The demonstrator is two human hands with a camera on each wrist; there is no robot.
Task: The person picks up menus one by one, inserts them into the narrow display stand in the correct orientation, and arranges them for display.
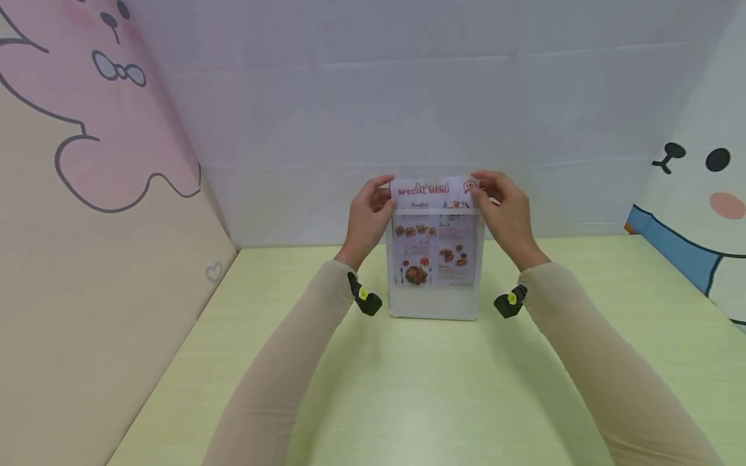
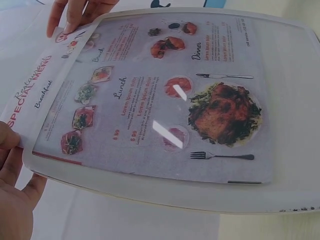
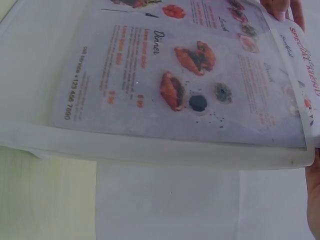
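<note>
A printed restaurant menu sheet sits partly inside a white-framed clear holder, which stands upright on the table. The sheet's top strip, with the red "Special Menu" heading, sticks out above the holder's upper edge. My left hand pinches the sheet's upper left corner between thumb and fingers. At the upper right corner, my right hand pinches the sheet the same way. In the left wrist view, food pictures and a fork show through the glossy front, below which lies a blank white band.
The pale yellow-green table extends around the holder. Behind it hangs a creased white backdrop. Side panels with cartoon animals, a pink one and a white one, stand left and right.
</note>
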